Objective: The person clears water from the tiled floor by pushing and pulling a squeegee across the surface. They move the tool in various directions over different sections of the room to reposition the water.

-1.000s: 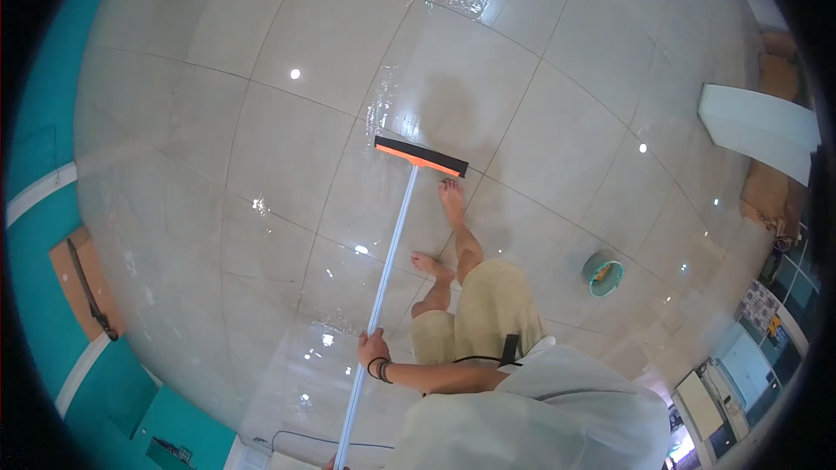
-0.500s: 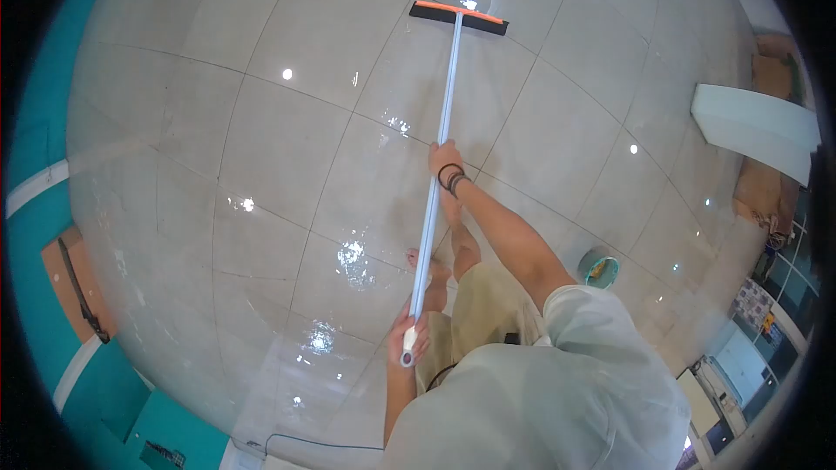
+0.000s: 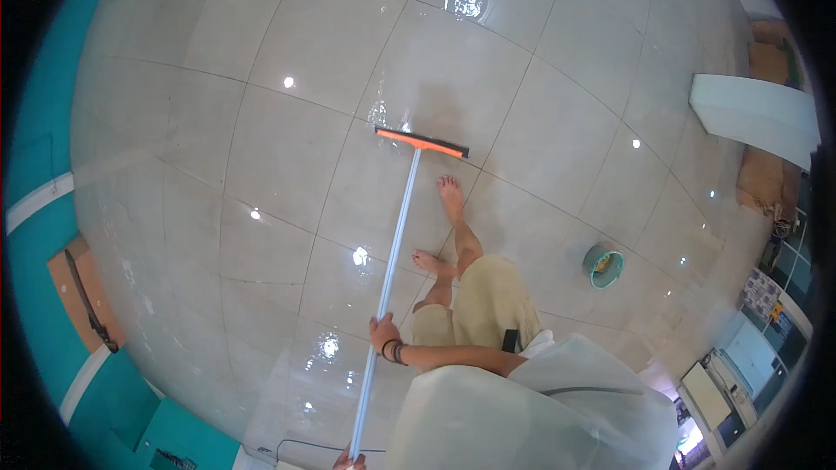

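Note:
A floor squeegee [image 3: 421, 142] with an orange head, a black rubber blade and a long pale-blue pole lies with its blade on the wet tiles, just ahead of my bare feet. My right hand [image 3: 384, 332], with dark bands at the wrist, is wrapped around the middle of the pole. Lower down, at the bottom edge of the view, my left hand [image 3: 349, 462] is closed around the pole near its end; most of that hand is cut off. The pole slants down to the left past my legs.
Wet, shiny tiles [image 3: 287, 135] spread around me. A teal bucket [image 3: 603, 266] with something yellowish inside stands to my right. Farther right are a white panel-like piece [image 3: 756, 117] and brown cardboard [image 3: 762, 184]. A teal wall [image 3: 35, 152] and a cardboard piece [image 3: 84, 294] line the left side.
The squeegee head has come back from the far tiles to near my feet. Both hands, still on the pole, have moved down and left. The head's orange side now faces me.

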`<state>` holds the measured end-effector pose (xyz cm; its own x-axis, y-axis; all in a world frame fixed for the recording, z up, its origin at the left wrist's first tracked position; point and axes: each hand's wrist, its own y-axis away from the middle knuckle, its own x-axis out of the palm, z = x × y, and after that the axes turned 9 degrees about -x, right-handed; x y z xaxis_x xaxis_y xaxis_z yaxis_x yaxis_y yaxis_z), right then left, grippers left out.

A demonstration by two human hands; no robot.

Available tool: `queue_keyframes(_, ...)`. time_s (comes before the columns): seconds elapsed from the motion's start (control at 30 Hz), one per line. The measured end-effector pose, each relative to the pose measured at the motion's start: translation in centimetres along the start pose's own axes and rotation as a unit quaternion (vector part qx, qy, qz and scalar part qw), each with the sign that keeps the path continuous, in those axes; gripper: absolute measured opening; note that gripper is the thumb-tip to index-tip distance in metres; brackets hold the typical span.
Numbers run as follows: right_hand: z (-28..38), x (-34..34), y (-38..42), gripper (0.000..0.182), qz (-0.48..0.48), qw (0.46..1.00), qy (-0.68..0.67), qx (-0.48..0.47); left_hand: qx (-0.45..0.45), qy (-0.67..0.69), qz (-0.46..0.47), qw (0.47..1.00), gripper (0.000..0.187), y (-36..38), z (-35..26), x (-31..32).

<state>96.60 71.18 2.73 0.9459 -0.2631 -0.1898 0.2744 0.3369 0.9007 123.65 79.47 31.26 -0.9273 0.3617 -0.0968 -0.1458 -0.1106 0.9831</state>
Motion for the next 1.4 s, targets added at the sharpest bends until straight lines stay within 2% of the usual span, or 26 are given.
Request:
queue_keyframes(0.07,0.3,1.1,0.8,0.039,0.044,0.997,-0.047,0.041,0.011,-0.048,-0.007,0.999,0.061,1.1,-0.9,-0.9)
queue_keyframes(0.13,1.2,0.6,0.7,0.039,0.043,0.995,-0.069,0.06,-0.063,0.222,0.022,0.973,0.06,5.5,-7.8,4.1)
queue_keyframes(0.17,1.8,-0.1,0.1,0.039,0.026,0.995,-0.075,0.064,0.047,-0.008,-0.051,0.998,0.042,4.2,-7.1,3.3)
queue_keyframes(0.2,2.3,-1.3,-1.2,0.039,-0.012,0.999,-0.039,0.033,0.089,-0.207,-0.127,0.966,0.035,2.6,-8.5,4.6)
queue_keyframes(0.23,2.9,-3.2,-3.0,0.038,-0.049,0.999,-0.001,0.003,0.125,-0.396,-0.199,0.888,0.031,1.2,-10.7,6.8)
queue_keyframes(0.27,4.7,-6.9,-5.0,0.037,-0.082,0.996,0.004,-0.029,0.078,-0.072,0.088,0.99,0.035,-3.9,-11.4,6.9)
queue_keyframes(0.3,5.0,-9.0,-8.6,0.038,-0.171,0.982,-0.019,-0.072,0.015,0.263,0.361,0.895,0.048,-9.8,-12.4,7.1)
queue_keyframes(0.33,5.7,-12.7,-12.9,0.041,-0.187,0.973,0.03,-0.128,0.003,0.268,0.361,0.893,0.042,-13.1,-15.6,10.9)
queue_keyframes(0.37,6.6,-16.5,-17.1,0.044,-0.226,0.965,0.037,-0.125,0.087,0.151,0.343,0.923,0.044,-17.5,-18.5,14.4)
queue_keyframes(0.43,10.8,-26.1,-24.9,0.043,-0.254,0.961,-0.002,-0.105,0.086,0.207,0.449,0.865,0.061,-21.6,-27.3,25.0)
queue_keyframes(0.47,13.3,-30.4,-28.4,0.042,-0.319,0.94,-0.013,-0.119,0.136,0.106,0.485,0.857,0.063,-24.9,-31.5,29.6)
queue_keyframes(0.53,18.4,-38.7,-34.3,0.039,-0.43,0.881,0.0,-0.198,0.151,0.109,0.565,0.803,0.063,-26.2,-41.2,40.6)
queue_keyframes(0.6,22.1,-46.8,-43.3,0.029,-0.399,0.88,-0.07,-0.248,0.151,0.144,0.614,0.761,0.046,-26.5,-49.5,50.1)
queue_keyframes(0.67,28.2,-51.6,-41.7,0.031,-0.329,0.898,-0.124,-0.264,0.135,0.161,0.671,0.711,0.021,-25.2,-57.4,58.0)
queue_keyframes(0.73,31.3,-54.3,-43.0,0.032,-0.31,0.9,-0.136,-0.273,0.148,0.152,0.666,0.715,0.021,-23.5,-62.3,62.6)
queue_keyframes(0.77,31.9,-55.2,-43.4,0.031,-0.303,0.922,-0.062,-0.235,0.147,0.153,0.667,0.714,0.021,-23.7,-62.7,63.0)
queue_keyframes(0.8,32.5,-55.5,-43.6,0.031,-0.292,0.936,0.013,-0.196,0.146,0.173,0.643,0.731,0.02,-23.6,-62.9,63.2)
queue_keyframes(0.83,31.8,-55.0,-45.0,0.03,-0.351,0.915,0.107,-0.168,0.143,0.194,0.615,0.751,0.02,-23.9,-62.7,63.1)
queue_keyframes(0.93,29.8,-50.2,-42.0,0.029,-0.351,0.908,0.206,-0.103,0.077,0.197,0.656,0.725,0.016,-28.7,-57.8,59.0)
queue_keyframes(1.0,26.6,-46.5,-42.8,0.036,-0.348,0.912,0.189,-0.106,0.097,0.247,0.618,0.74,0.015,-28.2,-54.1,54.8)
queue_keyframes(1.07,24.9,-40.4,-38.6,0.043,-0.438,0.883,0.142,-0.094,0.111,0.245,0.588,0.763,0.017,-28.7,-50.1,50.0)
queue_keyframes(1.1,23.8,-38.4,-36.2,0.042,-0.372,0.913,0.143,-0.094,0.09,0.261,0.591,0.758,0.017,-28.5,-47.9,47.7)
queue_keyframes(1.13,21.9,-35.3,-34.9,0.039,-0.371,0.915,0.123,-0.095,0.07,0.276,0.593,0.754,0.018,-28.4,-45.2,44.7)
queue_keyframes(1.2,18.2,-28.8,-31.1,0.039,-0.299,0.949,0.076,-0.071,0.05,0.25,0.516,0.818,0.024,-29.2,-39.2,37.4)
queue_keyframes(1.3,13.9,-17.4,-22.3,0.035,-0.295,0.945,0.136,-0.035,0.03,0.25,0.489,0.835,0.027,-27.6,-29.9,25.5)
queue_keyframes(1.4,8.6,-6.7,-15.4,0.033,-0.235,0.97,0.064,-0.009,0.045,0.253,0.436,0.862,0.027,-24.5,-21.8,15.2)
